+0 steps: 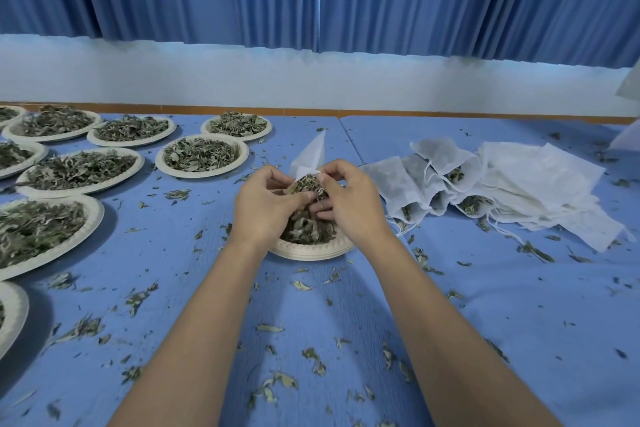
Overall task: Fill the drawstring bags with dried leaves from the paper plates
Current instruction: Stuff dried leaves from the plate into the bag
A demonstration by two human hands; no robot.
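Observation:
A white drawstring bag (309, 156) stands up behind my hands over a paper plate (311, 250) at the table's middle. My left hand (266, 208) grips the bag's mouth and a wad of dried leaves (308, 218). My right hand (349, 204) pinches the bag's edge and presses a clump of leaves against its opening. Both hands touch over the plate, hiding most of its contents. A heap of filled bags (433, 184) lies to the right, leaves showing at their mouths.
Several paper plates heaped with dried leaves (202, 156) cover the left side of the blue table (519, 305). A stack of flat empty bags (540, 184) lies far right. Loose leaf bits are scattered over the cloth. Blue curtains hang behind.

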